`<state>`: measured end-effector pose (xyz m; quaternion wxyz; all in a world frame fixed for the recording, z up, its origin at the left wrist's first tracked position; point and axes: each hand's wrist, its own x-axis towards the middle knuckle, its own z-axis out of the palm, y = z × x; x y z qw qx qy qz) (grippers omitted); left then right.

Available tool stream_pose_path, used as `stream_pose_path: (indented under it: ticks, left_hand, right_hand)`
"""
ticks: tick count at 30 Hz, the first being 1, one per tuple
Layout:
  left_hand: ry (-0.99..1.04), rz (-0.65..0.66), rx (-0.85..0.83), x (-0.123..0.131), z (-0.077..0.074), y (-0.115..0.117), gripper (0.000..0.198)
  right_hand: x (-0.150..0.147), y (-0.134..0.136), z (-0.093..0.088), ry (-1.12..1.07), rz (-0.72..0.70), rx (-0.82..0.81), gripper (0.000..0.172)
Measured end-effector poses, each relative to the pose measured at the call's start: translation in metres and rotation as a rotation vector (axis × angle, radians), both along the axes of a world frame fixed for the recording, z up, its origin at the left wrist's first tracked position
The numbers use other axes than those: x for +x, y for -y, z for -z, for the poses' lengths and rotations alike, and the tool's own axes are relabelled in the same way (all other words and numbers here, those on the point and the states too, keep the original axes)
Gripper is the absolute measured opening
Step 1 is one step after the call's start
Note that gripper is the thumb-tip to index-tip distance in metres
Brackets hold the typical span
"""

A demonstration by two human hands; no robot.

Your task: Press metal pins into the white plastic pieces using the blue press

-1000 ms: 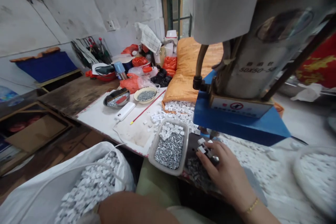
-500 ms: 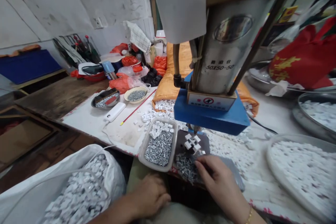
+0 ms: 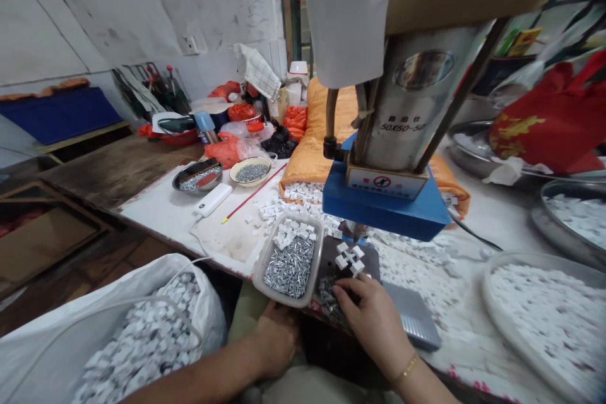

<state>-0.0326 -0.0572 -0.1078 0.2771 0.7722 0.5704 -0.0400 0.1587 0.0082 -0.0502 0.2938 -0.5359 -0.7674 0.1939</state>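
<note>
My right hand (image 3: 372, 312) is over the front of the dark press plate, thumb and forefinger bent together beside loose nails (image 3: 327, 290). Its fingertips reach the near side of several white plastic clips (image 3: 349, 257) grouped under the press head. Whatever the pinch holds is too small or hidden to make out. Low at the table's front edge, my left hand (image 3: 279, 338) is curled just below a clear plastic tub (image 3: 258, 278) of steel nails and white clips. Its fingertips are mostly hidden, and so is anything inside them.
A blue press head (image 3: 383, 202) overhangs the work spot. Right of it are a grey ribbed block (image 3: 411, 315) and a wide round tray (image 3: 490, 290) of white pieces. A white sack (image 3: 208, 303) full of clips stands at lower left. A red stick (image 3: 253, 192) lies behind the tub.
My right hand has moved forward and a little left, from the nails' right side up to the clips. My left hand has shifted slightly toward the table edge. The view has tilted slightly.
</note>
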Motion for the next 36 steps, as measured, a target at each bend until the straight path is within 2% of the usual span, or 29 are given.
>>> stream_pose_path:
  ticks: [2,3,6,8,10,14,17,20,21,23,25,26,27,30,33,36]
  left_hand:
    - [-0.032,0.031,0.061,-0.011,-0.014,0.011,0.029]
    - [-0.053,0.003,0.109,-0.018,-0.019,0.014,0.031]
    - [-0.156,-0.218,0.191,-0.036,-0.024,0.015,0.047]
    - [-0.243,-0.348,0.128,-0.046,-0.023,0.011,0.053]
    - [-0.310,-0.391,0.036,-0.051,-0.021,0.006,0.050]
    - [-0.335,-0.290,-0.049,-0.041,-0.022,0.010,0.037]
    - [-0.308,-0.163,-0.110,-0.024,-0.032,0.020,0.024]
    - [-0.200,-0.089,-0.135,-0.012,-0.057,0.021,0.015]
    - [-0.102,-0.081,-0.105,-0.009,-0.068,0.016,0.012]
    - [0.063,-0.114,0.043,-0.008,-0.089,-0.002,0.009]
    - [0.100,-0.140,0.210,-0.009,-0.101,-0.025,0.022]
    - [0.073,-0.142,0.283,-0.009,-0.103,-0.037,0.026]
    - [0.038,-0.124,0.313,-0.009,-0.101,-0.047,0.020]
    - [0.000,-0.057,0.277,-0.007,-0.085,-0.067,0.009]
    - [0.026,-0.085,0.277,-0.008,-0.069,-0.071,0.013]
    - [0.087,-0.162,0.328,-0.010,-0.071,-0.070,0.014]
  right_hand:
    - [0.002,-0.001,0.001,-0.069,-0.004,-0.036,0.023]
    - [0.002,-0.001,0.002,-0.108,-0.002,-0.053,0.024]
    - [0.005,0.001,0.000,-0.228,0.024,-0.122,0.025]
    - [0.008,0.002,-0.002,-0.295,0.068,-0.184,0.025]
    - [0.012,0.003,-0.003,-0.353,0.107,-0.238,0.025]
    - [0.021,0.005,-0.002,-0.491,0.148,-0.288,0.024]
    - [0.025,0.006,0.002,-0.610,0.171,-0.310,0.024]
    - [0.028,0.007,0.002,-0.716,0.184,-0.372,0.027]
    - [0.028,0.007,0.000,-0.746,0.189,-0.403,0.029]
    - [0.029,0.009,-0.006,-0.794,0.200,-0.471,0.032]
    - [0.030,0.010,-0.012,-0.828,0.223,-0.527,0.035]
    - [0.030,0.011,-0.015,-0.842,0.237,-0.547,0.036]
    - [0.029,0.012,-0.018,-0.855,0.250,-0.565,0.037]
    - [0.028,0.014,-0.024,-0.904,0.269,-0.595,0.036]
    - [0.027,0.017,-0.029,-0.953,0.276,-0.597,0.035]
    - [0.025,0.018,-0.032,-0.995,0.280,-0.625,0.038]
